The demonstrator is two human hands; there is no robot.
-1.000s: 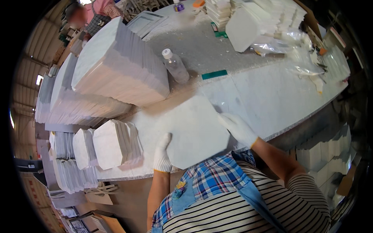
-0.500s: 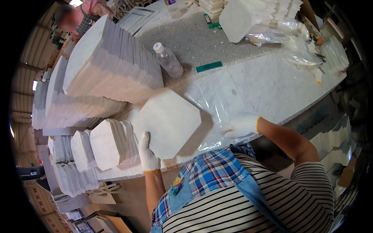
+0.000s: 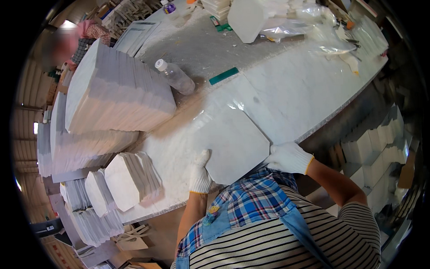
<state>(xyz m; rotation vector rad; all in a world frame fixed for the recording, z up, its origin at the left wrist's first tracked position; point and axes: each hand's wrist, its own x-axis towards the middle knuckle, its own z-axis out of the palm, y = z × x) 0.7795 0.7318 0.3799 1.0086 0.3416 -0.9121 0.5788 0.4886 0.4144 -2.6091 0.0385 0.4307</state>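
Observation:
A white octagonal stone tile [image 3: 235, 145] lies tilted over the near edge of the worktop, close to my body. My left hand [image 3: 200, 172], in a white knitted glove, grips its left edge with the thumb on top and the other fingers hidden underneath. At its right corner is my gloved right hand [image 3: 289, 158], closed with the fingertips against the edge; the far side of that grip is hidden. Clear plastic film [image 3: 236, 106] shows as shiny creases just beyond the tile.
To the left stand a tall row of large tiles [image 3: 121, 87] and a shorter row of octagonal tiles [image 3: 130, 181]. A clear bottle [image 3: 177, 78] and a green strip [image 3: 224, 76] lie beyond. Plastic bags [image 3: 322, 33] sit far right. A person [image 3: 83, 42] is at far left.
The octagonal tile has moved right with my left hand, over the plastic film. My right hand has come to its right corner. The view has also shifted.

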